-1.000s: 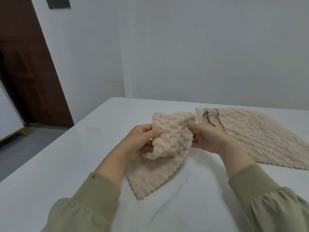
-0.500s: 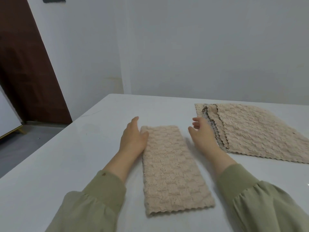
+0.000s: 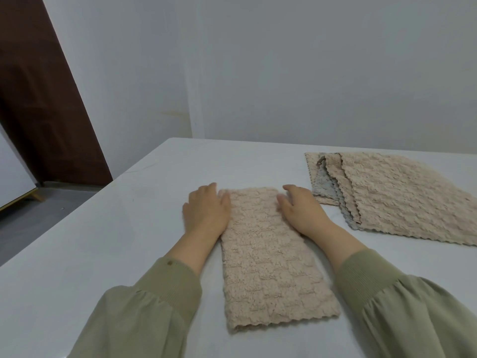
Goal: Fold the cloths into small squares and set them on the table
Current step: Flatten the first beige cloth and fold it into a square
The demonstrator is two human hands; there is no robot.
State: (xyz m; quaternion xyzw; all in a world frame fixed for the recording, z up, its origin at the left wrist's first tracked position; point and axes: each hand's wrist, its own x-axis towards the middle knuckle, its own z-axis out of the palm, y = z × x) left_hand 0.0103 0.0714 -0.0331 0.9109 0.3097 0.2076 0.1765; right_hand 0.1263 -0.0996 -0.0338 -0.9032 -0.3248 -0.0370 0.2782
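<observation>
- Now the beige cloth (image 3: 268, 257) lies flat on the white table (image 3: 103, 254), folded into a long narrow strip that runs away from the person, its scalloped end nearest the camera.
- The left hand (image 3: 206, 213) rests palm down along the strip's far left edge; its fingers are straight and close together, gripping nothing, and the thumb side touches the cloth's border.
- The right hand (image 3: 299, 210) rests palm down at the strip's far right corner, fingers loosely extended and a little spread, the fingertips lying on the fabric. It pinches nothing.
- Both wrists come out of olive-green sleeves (image 3: 402, 311) with ribbed cuffs, one on each side of the strip.
- To the right, apart from the strip, sits a stack of unfolded cloths (image 3: 402, 195), fanned so that several wavy edges show.
- Most of the stack is beige; a grey cloth (image 3: 324, 186) peeks out between the layers on its left side.
- Behind the table rises a pale wall (image 3: 284, 73), and a dark brown door (image 3: 38, 99) stands at the left of the view.
</observation>
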